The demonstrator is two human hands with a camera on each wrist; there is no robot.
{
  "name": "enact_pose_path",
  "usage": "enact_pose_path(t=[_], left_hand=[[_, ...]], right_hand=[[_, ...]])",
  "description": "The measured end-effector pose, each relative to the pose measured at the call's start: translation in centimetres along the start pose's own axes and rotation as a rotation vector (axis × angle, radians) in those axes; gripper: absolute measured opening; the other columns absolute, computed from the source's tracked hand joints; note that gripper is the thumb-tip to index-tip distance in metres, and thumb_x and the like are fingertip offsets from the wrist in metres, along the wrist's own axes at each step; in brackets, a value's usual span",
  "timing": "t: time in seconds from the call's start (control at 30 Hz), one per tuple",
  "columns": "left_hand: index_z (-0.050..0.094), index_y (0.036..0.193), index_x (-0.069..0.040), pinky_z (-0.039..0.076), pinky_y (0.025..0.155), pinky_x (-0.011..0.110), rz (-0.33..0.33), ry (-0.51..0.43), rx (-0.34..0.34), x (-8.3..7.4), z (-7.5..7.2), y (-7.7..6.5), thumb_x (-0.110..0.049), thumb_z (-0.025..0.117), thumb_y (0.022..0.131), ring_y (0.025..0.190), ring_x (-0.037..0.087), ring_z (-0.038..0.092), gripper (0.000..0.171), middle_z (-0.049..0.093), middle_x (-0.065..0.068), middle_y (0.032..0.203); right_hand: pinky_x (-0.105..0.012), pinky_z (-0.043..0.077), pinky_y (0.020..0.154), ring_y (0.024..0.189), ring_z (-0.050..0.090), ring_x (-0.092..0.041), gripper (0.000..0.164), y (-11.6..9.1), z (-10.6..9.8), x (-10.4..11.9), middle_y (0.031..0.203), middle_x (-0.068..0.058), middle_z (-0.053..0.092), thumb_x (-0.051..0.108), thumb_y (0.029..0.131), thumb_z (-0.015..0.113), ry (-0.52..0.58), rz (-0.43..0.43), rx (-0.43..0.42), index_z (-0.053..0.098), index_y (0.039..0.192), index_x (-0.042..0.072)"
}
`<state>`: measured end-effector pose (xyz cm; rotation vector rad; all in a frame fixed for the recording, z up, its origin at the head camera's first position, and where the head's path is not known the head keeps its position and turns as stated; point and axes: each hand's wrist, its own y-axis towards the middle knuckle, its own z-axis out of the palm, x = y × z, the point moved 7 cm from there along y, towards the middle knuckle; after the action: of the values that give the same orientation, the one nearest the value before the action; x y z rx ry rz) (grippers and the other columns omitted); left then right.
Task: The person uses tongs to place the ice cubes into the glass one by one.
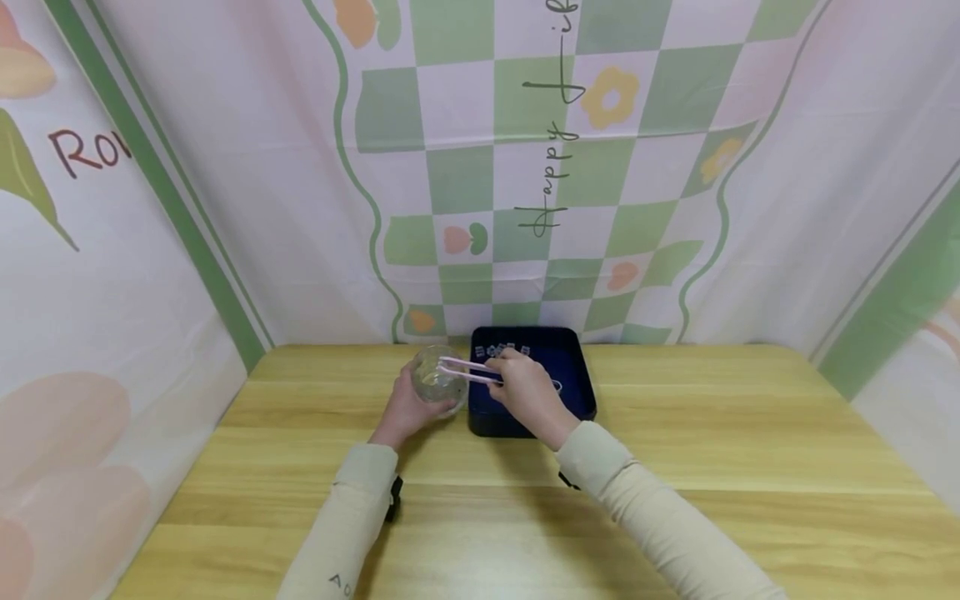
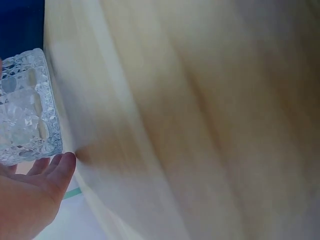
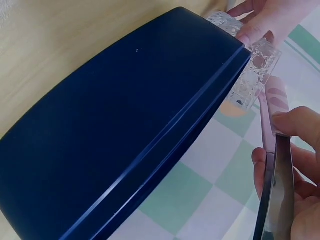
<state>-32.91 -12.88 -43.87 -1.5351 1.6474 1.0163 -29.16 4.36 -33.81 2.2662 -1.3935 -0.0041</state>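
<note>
Two hands work over the wooden table [image 1: 675, 467]. The left hand [image 1: 411, 407] grips the clear glass [image 1: 429, 393] just left of the dark blue tray [image 1: 553, 350]; whether the glass touches the table cannot be told. The right hand [image 1: 531, 395] pinches the pink-tipped tongs [image 3: 283, 170], tips at the glass's mouth. Small clear pieces [image 1: 492, 351] lie along the tray's far side.

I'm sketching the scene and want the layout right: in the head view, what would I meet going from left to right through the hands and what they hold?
Left hand → clear glass → pink tongs → right hand.
</note>
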Motion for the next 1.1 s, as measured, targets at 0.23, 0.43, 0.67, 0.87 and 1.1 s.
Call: enact_pose_path(t=[0.23,0.43,0.67,0.87,1.1], left_hand=[[0.021,0.147,0.002,0.034,0.112,0.055,-0.006,-0.003,0.012,-0.1,0.1,-0.1,-0.020,0.083,0.072,0.132,0.042,0.042,0.100,0.038,0.028,0.144],[0.022,0.147,0.000,0.033,0.113,0.056,0.004,-0.016,0.001,-0.6,-0.1,-0.1,-0.018,0.084,0.070,0.132,0.042,0.042,0.100,0.039,0.027,0.144],[0.029,0.144,-0.001,0.035,0.112,0.052,0.044,-0.025,0.009,-1.0,0.1,0.2,-0.011,0.085,0.067,0.130,0.037,0.046,0.097,0.045,0.023,0.141],[0.034,0.141,0.001,0.036,0.112,0.051,0.067,-0.017,-0.001,-1.4,0.0,0.2,-0.010,0.085,0.065,0.129,0.036,0.047,0.093,0.047,0.021,0.139],[0.032,0.142,0.001,0.035,0.113,0.052,0.028,0.001,-0.001,-1.3,0.0,0.0,-0.011,0.085,0.065,0.131,0.038,0.045,0.095,0.045,0.023,0.141]], right_hand=[[-0.031,0.059,0.065,0.073,0.066,-0.020,0.025,-0.1,-0.2,-0.1,0.092,-0.010,0.067,0.011,0.080,0.074,-0.010,0.007,0.004,0.072,0.102,0.001],[-0.031,0.058,0.065,0.073,0.066,-0.020,0.025,-0.1,-0.3,-0.1,0.092,-0.010,0.067,0.012,0.080,0.074,-0.007,0.018,0.017,0.072,0.103,0.002],[-0.031,0.058,0.065,0.074,0.066,-0.020,0.026,-0.1,-0.1,-0.3,0.093,-0.010,0.066,0.012,0.081,0.074,-0.002,0.039,0.040,0.072,0.105,0.002],[-0.033,0.058,0.067,0.076,0.066,-0.021,0.025,-0.1,-0.1,-0.5,0.094,-0.011,0.067,0.012,0.081,0.073,-0.006,0.048,0.049,0.072,0.105,0.003],[-0.033,0.058,0.067,0.076,0.066,-0.022,0.026,-0.2,0.1,-0.5,0.094,-0.011,0.067,0.012,0.081,0.074,0.012,0.052,0.046,0.072,0.105,0.002]])
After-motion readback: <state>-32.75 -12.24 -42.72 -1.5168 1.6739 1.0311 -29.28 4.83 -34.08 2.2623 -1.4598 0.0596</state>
